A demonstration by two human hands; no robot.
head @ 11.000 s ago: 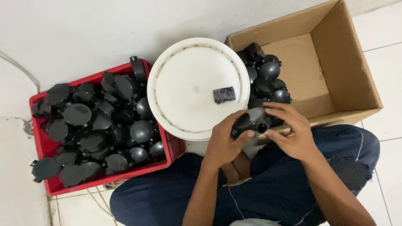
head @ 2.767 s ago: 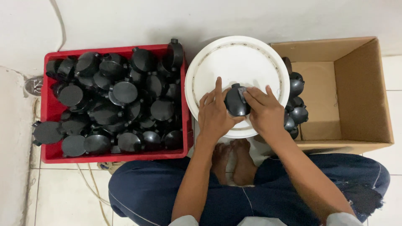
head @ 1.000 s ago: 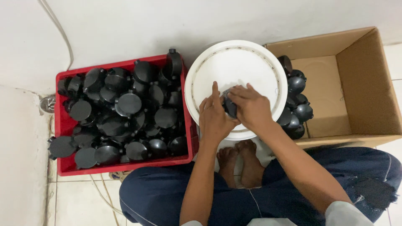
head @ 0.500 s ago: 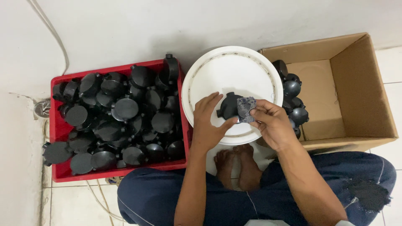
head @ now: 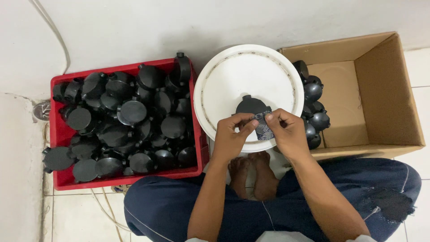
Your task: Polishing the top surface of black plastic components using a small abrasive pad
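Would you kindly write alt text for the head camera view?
A seated person's left hand and right hand hold a small dark patch over a round black part on a white lid, between a red crate and cardboard box of similar parts.

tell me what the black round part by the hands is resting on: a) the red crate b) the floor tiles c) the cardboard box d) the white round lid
d: the black round part lies on the white round lid, just beyond the left hand and right hand, which pinch a small dark sheet between them.
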